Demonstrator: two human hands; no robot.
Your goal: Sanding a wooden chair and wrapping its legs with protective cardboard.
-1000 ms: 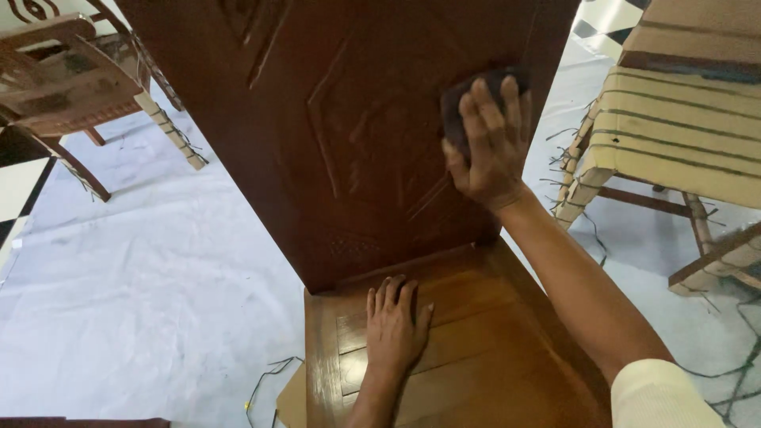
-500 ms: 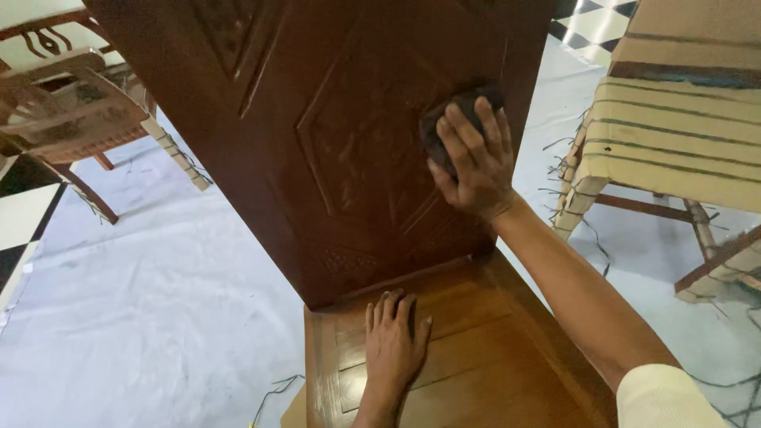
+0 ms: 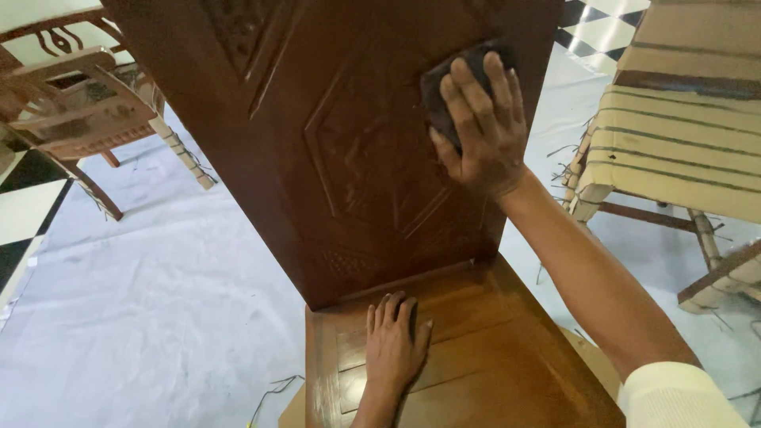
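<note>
A dark brown wooden chair stands in front of me, its carved backrest [image 3: 333, 135] rising from a lighter brown seat [image 3: 476, 357]. My right hand [image 3: 479, 127] presses a dark pad [image 3: 444, 75] flat against the upper right of the backrest, fingers spread over it. My left hand [image 3: 392, 341] lies palm down on the seat near the backrest's foot, fingers together, holding nothing.
A pale sheet [image 3: 143, 301] covers the floor. Another wooden chair [image 3: 71, 111] lies tipped at the upper left. At the right stands furniture with a striped beige cushion [image 3: 682, 135] and loose threads hanging. Black and white tiles [image 3: 20, 206] show at the left edge.
My right hand slid the dark pad down the backrest, then back up towards its upper right. My left hand has stayed on the seat.
</note>
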